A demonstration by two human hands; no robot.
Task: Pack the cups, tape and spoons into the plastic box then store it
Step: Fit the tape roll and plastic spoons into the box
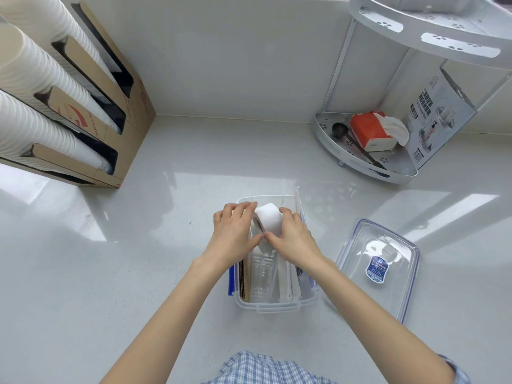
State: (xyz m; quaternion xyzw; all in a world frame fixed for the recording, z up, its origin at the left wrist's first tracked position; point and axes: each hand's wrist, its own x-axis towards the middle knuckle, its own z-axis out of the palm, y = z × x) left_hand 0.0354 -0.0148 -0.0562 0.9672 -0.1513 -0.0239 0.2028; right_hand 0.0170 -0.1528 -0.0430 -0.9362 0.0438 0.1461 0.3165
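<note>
A clear plastic box (277, 306) with blue side clips stands on the white counter in front of me. Inside it lie clear plastic cups (260, 275) on their side and long white spoons (285, 278) beside them. A white roll of tape (268, 218) sits over the far half of the box, upright on its edge. My left hand (235, 231) grips it from the left and my right hand (293, 236) from the right, thumbs meeting at its near side. The box's clear lid (379, 261) lies upside down on the counter to the right.
A cardboard dispenser (105, 106) holding stacks of white paper cups (36, 79) stands at the far left. A white corner rack (365, 153) at the far right carries a tissue pack, a black scoop and a printed carton.
</note>
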